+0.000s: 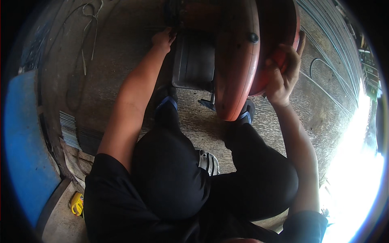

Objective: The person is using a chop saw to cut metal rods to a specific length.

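Note:
A red machine with a long, rounded guard (240, 69) stands on the floor between my feet. A dark, box-shaped part (195, 60) sits at its left, and a small black crank handle (208, 103) shows below that part. My right hand (283, 73) is closed on the rim of a red, round-edged cover (265, 83) at the machine's right side, thumb on the near face. My left hand (163, 38) reaches to the machine's far left, its fingers curled at a dark part. What they hold there is too dark to make out.
Several long metal rods (334, 52) lie along the right. A cord (87, 40) lies at the far left, near a blue panel (26, 141). A stack of thin metal strips (69, 129) and a yellow tape measure (76, 203) are at left. Ribbed metal (208, 162) shows between my legs.

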Action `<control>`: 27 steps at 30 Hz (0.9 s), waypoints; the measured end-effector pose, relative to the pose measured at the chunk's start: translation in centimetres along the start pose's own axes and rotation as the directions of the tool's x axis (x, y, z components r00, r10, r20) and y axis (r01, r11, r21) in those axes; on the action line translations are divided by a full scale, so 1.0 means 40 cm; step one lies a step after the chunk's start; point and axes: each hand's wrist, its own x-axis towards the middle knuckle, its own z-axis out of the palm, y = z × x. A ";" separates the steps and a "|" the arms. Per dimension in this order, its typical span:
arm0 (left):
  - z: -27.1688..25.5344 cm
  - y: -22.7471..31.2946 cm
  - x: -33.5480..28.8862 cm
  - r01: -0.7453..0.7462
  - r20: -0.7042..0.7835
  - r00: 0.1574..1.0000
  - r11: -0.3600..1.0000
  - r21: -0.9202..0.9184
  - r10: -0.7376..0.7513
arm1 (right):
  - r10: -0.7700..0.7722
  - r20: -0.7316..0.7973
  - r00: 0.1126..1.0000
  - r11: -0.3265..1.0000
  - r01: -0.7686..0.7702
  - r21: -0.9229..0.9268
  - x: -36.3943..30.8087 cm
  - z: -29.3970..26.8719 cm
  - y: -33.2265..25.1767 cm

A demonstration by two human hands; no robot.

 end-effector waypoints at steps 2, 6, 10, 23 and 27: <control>-0.004 -0.004 0.006 -0.031 0.050 0.998 0.998 0.052 0.028 | -0.021 -0.003 1.000 1.000 0.021 -0.001 -0.007 0.005 0.004; -0.021 0.007 0.012 0.021 0.155 0.988 1.000 -0.004 -0.020 | -0.078 -0.002 0.997 0.997 0.078 -0.013 -0.004 0.005 0.008; -0.011 0.018 0.006 -0.021 0.233 0.972 0.984 0.175 -0.021 | -0.053 0.012 0.999 0.995 0.054 -0.088 -0.013 0.002 -0.003; 0.180 0.126 0.128 -0.105 0.285 0.958 0.931 0.349 0.001 | -0.097 -0.234 0.967 0.994 0.081 -0.079 -0.071 0.019 0.013; 0.150 0.156 0.146 -0.115 0.251 0.968 0.921 0.372 0.020 | -0.086 -0.263 0.961 0.995 0.068 -0.078 -0.077 0.027 0.015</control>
